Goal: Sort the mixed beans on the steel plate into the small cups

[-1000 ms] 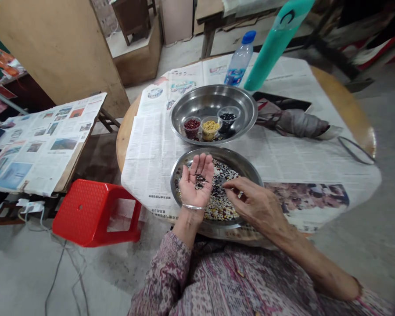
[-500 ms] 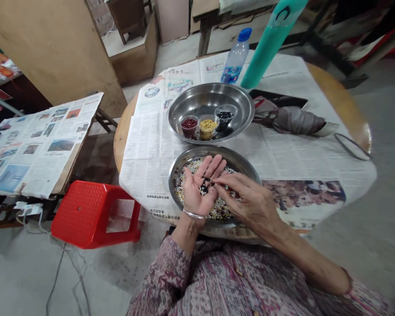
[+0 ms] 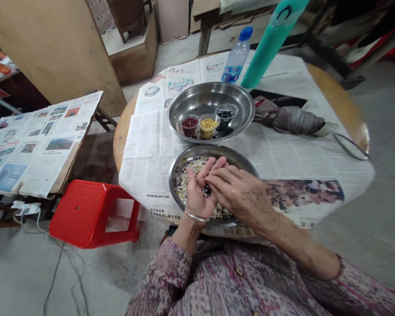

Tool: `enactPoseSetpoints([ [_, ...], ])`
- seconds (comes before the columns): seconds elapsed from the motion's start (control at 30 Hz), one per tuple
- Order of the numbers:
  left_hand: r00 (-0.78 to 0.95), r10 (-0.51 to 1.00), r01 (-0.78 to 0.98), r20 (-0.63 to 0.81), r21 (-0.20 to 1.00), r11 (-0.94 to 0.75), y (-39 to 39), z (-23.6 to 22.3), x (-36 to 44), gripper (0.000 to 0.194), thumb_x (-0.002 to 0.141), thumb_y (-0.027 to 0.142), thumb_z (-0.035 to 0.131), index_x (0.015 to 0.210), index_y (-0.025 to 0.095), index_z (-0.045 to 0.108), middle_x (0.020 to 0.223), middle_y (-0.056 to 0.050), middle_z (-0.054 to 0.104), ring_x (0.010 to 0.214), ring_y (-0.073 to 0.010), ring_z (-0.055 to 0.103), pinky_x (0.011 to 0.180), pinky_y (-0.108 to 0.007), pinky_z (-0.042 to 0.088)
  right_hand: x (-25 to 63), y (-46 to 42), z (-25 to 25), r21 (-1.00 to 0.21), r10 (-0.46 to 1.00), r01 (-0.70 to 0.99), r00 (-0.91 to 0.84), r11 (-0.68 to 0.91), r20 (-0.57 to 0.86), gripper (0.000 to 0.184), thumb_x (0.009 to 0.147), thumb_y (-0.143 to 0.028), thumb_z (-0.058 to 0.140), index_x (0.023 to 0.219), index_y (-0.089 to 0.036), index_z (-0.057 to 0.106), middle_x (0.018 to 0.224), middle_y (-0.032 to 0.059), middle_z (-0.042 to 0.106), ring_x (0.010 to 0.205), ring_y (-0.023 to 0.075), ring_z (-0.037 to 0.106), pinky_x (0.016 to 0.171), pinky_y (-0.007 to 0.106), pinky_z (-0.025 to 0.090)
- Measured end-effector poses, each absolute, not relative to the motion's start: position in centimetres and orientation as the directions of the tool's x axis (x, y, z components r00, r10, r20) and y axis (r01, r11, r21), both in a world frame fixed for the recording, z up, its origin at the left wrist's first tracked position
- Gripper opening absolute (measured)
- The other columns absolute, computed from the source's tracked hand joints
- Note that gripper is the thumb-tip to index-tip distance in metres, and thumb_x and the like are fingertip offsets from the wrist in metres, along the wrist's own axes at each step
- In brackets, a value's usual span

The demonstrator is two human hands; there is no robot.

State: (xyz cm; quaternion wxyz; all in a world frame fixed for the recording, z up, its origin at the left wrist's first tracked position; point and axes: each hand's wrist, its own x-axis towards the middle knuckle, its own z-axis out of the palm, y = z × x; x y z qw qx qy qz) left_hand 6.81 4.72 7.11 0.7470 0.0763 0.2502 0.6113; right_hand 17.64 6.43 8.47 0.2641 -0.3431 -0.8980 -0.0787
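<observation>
Mixed grains [image 3: 184,182], speckled white, yellow, black and dark red, spread across the near steel basin [image 3: 245,163] on a round, newspaper-covered bench [image 3: 120,145], before a person in a patterned purplish top [image 3: 230,281]. The left hand [image 3: 199,193], a silver bangle [image 3: 196,217] at its wrist, is turned palm up above the basin, fingers loosely extended, cradling a few black beans [image 3: 206,190]. Reaching in from the right, the right hand [image 3: 245,193] has its fingers bunched close over the left palm; whether they pinch a bean cannot be told. Just beyond, the far steel basin [image 3: 191,101] holds clear cups of red beans [image 3: 189,124], yellow beans [image 3: 208,125] and black ones, left to right. Farther off stand a blue-capped bottle [image 3: 236,55] and, right of it, a teal bottle [image 3: 266,48].
</observation>
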Motion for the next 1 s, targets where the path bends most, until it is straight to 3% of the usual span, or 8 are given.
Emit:
enactPoseSetpoints([
  [0.27, 0.117, 0.95, -0.856, -0.288, 0.457, 0.244, 4.4, 7.3, 6.9, 0.067, 0.101, 0.056, 0.016, 0.125, 0.016, 0.064, 0.143, -0.01, 0.056, 0.144, -0.0246, 0.037, 0.121, -0.039, 0.028, 17.3, 6.6, 8.2, 0.012, 0.598, 0.673, -0.665, 0.739, 0.447, 0.019, 0.091, -0.011, 0.045, 0.086, -0.016, 0.062, 0.085, 0.0095, 0.066, 0.083, 0.0226, 0.056, 0.072, 0.033, 0.038],
  [0.47, 0.101, 0.936, -0.889, -0.337, 0.392, 0.237, 4.7, 6.9, 6.1, 0.069, 0.101, 0.057, 0.016, 0.129, 0.014, 0.06, 0.143, -0.013, 0.054, 0.142, -0.0247, 0.041, 0.119, -0.039, 0.031, 18.0, 6.3, 8.4, -0.175, 0.649, 0.668, -0.571, 0.724, 0.503, 0.019, 0.096, -0.018, 0.042, 0.089, -0.018, 0.059, 0.086, 0.0081, 0.066, 0.084, 0.0217, 0.058, 0.074, 0.033, 0.04],
  [0.77, 0.016, 0.944, -0.921, -0.33, 0.364, 0.142, 5.2, 7.3, 5.0, 0.072, 0.099, 0.059, 0.013, 0.133, 0.012, 0.057, 0.144, -0.014, 0.053, 0.138, -0.0257, 0.046, 0.118, -0.042, 0.034, 20.7, 5.3, 5.8, -0.136, 0.709, 0.729, -0.575, 0.671, 0.409, 0.035, 0.1, -0.032, 0.041, 0.072, -0.019, 0.057, 0.062, 0.0034, 0.06, 0.057, 0.0172, 0.054, 0.058, 0.032, 0.031],
  [0.87, 0.026, 0.955, -0.915, -0.297, 0.378, 0.142, 5.2, 7.2, 5.0, 0.074, 0.099, 0.061, 0.013, 0.129, 0.013, 0.06, 0.143, -0.014, 0.054, 0.139, -0.0257, 0.045, 0.118, -0.042, 0.034, 20.4, 5.1, 6.5, -0.22, 0.708, 0.699, -0.549, 0.68, 0.443, 0.028, 0.098, -0.034, 0.047, 0.079, -0.019, 0.061, 0.069, 0.0041, 0.066, 0.063, 0.0182, 0.059, 0.061, 0.031, 0.038],
  [1.0, 0.036, 0.953, -0.9, -0.3, 0.404, 0.161, 5.0, 7.0, 5.4, 0.074, 0.098, 0.061, 0.012, 0.127, 0.014, 0.063, 0.143, -0.013, 0.054, 0.14, -0.026, 0.044, 0.118, -0.042, 0.034, 18.8, 4.7, 8.4, -0.314, 0.637, 0.562, -0.597, 0.766, 0.487, 0.014, 0.094, -0.02, 0.051, 0.094, -0.019, 0.064, 0.09, 0.0061, 0.071, 0.085, 0.0199, 0.065, 0.076, 0.032, 0.049],
])
